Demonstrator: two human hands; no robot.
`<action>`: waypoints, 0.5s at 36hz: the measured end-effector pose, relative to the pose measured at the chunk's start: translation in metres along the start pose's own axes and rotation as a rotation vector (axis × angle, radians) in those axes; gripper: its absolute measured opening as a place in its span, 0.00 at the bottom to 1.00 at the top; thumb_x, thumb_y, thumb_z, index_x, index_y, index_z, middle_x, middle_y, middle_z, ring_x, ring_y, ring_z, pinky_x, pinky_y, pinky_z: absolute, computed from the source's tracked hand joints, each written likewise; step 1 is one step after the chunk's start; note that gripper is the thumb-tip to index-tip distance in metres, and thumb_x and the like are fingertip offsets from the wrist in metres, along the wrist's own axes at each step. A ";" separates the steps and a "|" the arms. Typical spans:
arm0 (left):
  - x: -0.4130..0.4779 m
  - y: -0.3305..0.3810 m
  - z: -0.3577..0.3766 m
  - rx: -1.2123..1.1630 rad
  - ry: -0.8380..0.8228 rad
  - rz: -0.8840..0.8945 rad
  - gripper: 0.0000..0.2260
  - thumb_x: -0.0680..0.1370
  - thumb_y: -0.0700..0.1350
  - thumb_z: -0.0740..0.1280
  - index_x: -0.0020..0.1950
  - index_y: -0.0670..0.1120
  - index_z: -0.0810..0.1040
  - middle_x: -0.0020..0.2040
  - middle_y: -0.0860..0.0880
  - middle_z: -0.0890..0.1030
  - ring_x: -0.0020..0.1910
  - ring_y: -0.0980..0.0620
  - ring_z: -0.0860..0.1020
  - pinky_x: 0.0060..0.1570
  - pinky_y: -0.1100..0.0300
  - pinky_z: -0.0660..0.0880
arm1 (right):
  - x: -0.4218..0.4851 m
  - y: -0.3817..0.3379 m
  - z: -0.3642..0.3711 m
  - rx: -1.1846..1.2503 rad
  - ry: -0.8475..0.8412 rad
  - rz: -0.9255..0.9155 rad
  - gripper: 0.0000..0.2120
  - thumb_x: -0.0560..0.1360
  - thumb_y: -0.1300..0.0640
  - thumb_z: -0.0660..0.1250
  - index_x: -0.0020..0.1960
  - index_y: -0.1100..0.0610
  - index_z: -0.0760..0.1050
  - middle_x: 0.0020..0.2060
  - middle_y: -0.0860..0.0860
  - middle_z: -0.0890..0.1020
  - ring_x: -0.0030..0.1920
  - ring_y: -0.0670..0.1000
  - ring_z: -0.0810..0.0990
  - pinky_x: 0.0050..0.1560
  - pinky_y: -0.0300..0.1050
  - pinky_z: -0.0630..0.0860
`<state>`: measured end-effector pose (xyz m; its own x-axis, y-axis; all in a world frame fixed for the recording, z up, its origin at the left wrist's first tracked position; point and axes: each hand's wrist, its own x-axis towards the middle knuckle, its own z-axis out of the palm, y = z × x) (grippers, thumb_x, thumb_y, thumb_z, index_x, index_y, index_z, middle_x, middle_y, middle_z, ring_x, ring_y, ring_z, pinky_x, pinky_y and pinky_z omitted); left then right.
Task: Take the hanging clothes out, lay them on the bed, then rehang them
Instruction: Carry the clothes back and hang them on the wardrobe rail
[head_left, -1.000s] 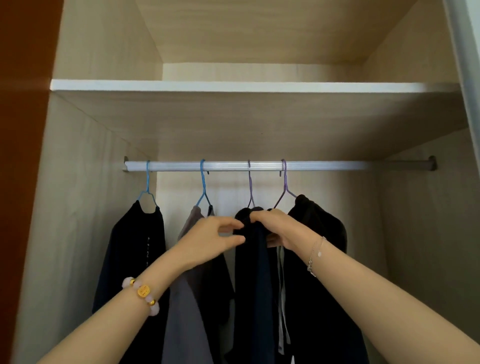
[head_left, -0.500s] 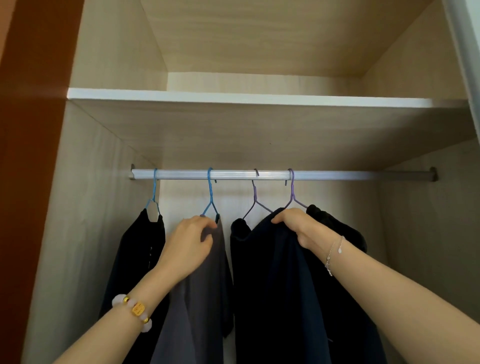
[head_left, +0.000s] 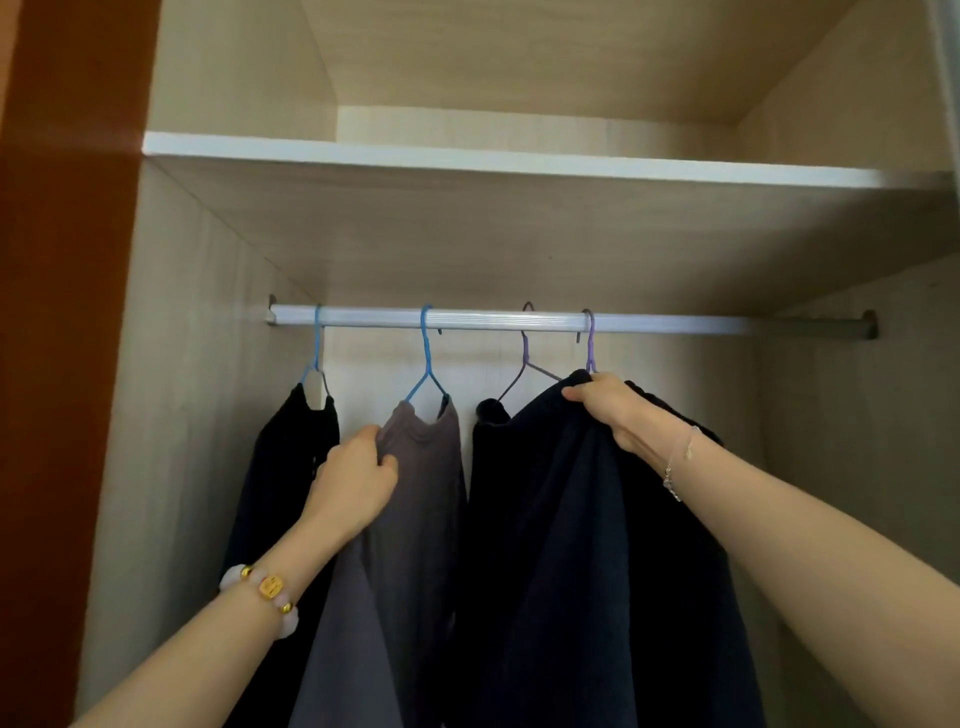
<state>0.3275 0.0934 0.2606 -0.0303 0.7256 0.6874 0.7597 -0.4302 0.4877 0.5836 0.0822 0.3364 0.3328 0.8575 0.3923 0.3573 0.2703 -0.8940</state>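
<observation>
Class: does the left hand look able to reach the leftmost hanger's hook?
Probably yes: the left hand, gripping the grey top, sits near that hanger, with open space up to its hook.

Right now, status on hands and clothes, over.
Left hand grips grey garment. Right hand grips navy garment. All hung on rail. Nothing obstructing.
</observation>
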 end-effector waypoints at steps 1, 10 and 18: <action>-0.001 -0.001 0.000 -0.010 0.001 0.004 0.12 0.77 0.42 0.59 0.59 0.43 0.73 0.53 0.40 0.80 0.52 0.39 0.77 0.51 0.50 0.75 | -0.001 -0.002 -0.002 -0.007 0.004 -0.007 0.16 0.77 0.60 0.62 0.63 0.65 0.70 0.55 0.62 0.79 0.48 0.57 0.79 0.37 0.43 0.76; -0.005 -0.003 0.002 -0.022 -0.014 0.065 0.09 0.79 0.45 0.57 0.55 0.45 0.74 0.46 0.43 0.80 0.46 0.42 0.79 0.49 0.47 0.77 | 0.006 -0.023 0.014 -0.136 -0.002 -0.007 0.14 0.79 0.63 0.58 0.63 0.67 0.68 0.54 0.62 0.76 0.46 0.56 0.74 0.51 0.49 0.75; -0.013 -0.006 -0.006 -0.014 0.034 0.102 0.12 0.80 0.46 0.56 0.58 0.45 0.74 0.49 0.41 0.81 0.49 0.39 0.78 0.51 0.46 0.76 | -0.035 0.043 0.013 0.016 -0.021 0.039 0.13 0.76 0.64 0.62 0.58 0.70 0.73 0.52 0.66 0.80 0.45 0.59 0.79 0.46 0.48 0.76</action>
<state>0.3193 0.0832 0.2521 0.0239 0.6592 0.7516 0.7510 -0.5081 0.4217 0.5762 0.0692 0.2816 0.3275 0.8767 0.3522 0.3299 0.2432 -0.9121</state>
